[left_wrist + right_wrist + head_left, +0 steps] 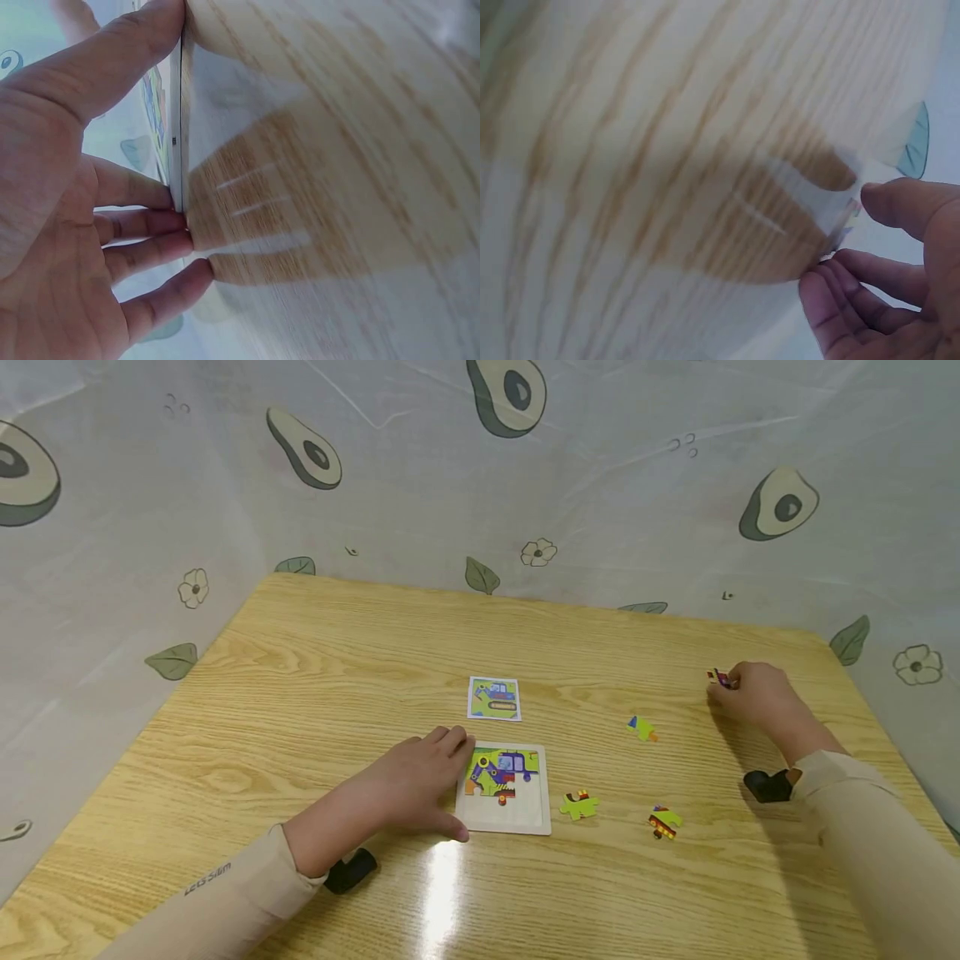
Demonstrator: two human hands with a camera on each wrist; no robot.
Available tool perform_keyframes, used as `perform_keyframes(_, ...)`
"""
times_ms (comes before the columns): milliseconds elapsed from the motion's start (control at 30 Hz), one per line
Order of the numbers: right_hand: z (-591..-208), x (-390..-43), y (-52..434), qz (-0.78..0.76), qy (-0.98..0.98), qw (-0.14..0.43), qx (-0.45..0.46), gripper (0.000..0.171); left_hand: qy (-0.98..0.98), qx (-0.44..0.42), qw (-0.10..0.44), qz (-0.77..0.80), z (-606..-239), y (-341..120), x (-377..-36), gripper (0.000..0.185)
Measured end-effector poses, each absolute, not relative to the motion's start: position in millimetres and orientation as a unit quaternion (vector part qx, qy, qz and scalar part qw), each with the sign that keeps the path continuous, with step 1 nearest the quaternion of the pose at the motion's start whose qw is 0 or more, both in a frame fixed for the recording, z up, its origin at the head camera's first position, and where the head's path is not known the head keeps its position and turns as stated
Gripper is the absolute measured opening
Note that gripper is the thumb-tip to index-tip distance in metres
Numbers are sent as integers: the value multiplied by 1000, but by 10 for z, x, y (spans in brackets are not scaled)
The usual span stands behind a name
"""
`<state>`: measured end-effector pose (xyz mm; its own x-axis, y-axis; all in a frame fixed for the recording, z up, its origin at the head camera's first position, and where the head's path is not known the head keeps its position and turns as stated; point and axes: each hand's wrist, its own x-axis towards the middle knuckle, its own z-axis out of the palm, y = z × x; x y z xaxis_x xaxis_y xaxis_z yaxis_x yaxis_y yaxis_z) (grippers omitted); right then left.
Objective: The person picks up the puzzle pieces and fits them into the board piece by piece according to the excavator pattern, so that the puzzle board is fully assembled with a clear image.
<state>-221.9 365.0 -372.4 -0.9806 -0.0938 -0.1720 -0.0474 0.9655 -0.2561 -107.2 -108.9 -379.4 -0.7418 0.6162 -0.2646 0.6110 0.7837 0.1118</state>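
Note:
My left hand point(423, 781) rests along the left side of a white-framed jigsaw board point(525, 817), its thumb and fingertips spread against the board's edge point(176, 142). Joined pieces showing a blue digger point(498, 768) cover the board's upper part; its lower part is bare. Far to the right, my right hand point(761, 693) has thumb and fingers around a small dark-red and yellow puzzle piece point(717, 677). In the right wrist view, that piece point(846, 227) shows low at the tabletop between the thumb and fingertips, partly hidden.
Loose puzzle pieces lie right of the board: a green one point(579, 805), a red-and-green one point(664, 822) and a green-and-blue one point(642, 727). Behind the board lies a picture card point(494, 699) of a blue digger. An avocado-print curtain point(405, 510) hangs behind the wooden table point(337, 643).

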Motion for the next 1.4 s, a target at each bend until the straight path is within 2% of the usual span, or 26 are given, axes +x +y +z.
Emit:
perform_keyframes(233, -3786, -2259, 3631, -137, 988, 67, -18, 50, 933, 328, 148, 6, -3791, -1081, -1090, 116)
perform_keyframes(433, -3797, -2281, 3630, -138, 988, 76, -10, 52, 933, 325, 152, 11, -3793, -1075, -1084, 115)
perform_keyframes(700, -3794, -2308, 3634, -126, 988, 85, -27, 50, 934, 325, 150, 9, -3793, -1074, -1075, 116)
perform_keyframes(1033, -3806, -2325, 3636, -111, 990, 70, -57, 40, 935, 323, 148, 10, -3798, -1082, -1077, 116)
perform_keyframes(1400, -3811, -2281, 3661, -129, 988, 81, -40, 51, 934, 326, 147, 13, -3812, -1079, -1080, 116)
